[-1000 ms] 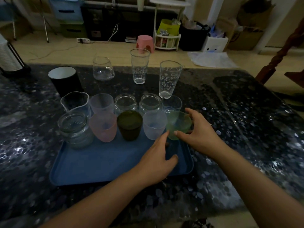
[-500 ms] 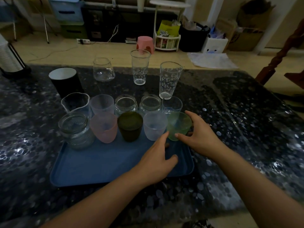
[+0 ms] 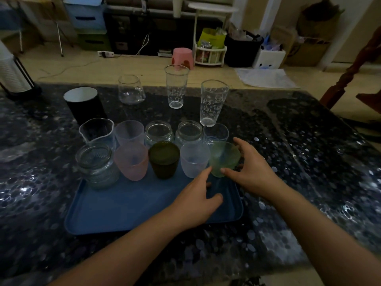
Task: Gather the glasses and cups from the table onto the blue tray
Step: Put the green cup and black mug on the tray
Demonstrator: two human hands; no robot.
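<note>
Right hand (image 3: 250, 169) cupped the upright green cup (image 3: 224, 158), mouth up, on the blue tray (image 3: 127, 205); left hand (image 3: 195, 200) lay relaxed.

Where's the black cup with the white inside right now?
In the head view, the black cup stands on the dark table at the far left, off the blue tray, just behind the wavy-rimmed clear glass and left of the short clear glass.

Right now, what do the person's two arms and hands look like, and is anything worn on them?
Both forearms are bare up to the bottom edge of the picture, with no sleeve in view. The left hand and the right hand wear no glove, and I see no ring, watch or bracelet. The light is dim, so small details could be missed.
</note>
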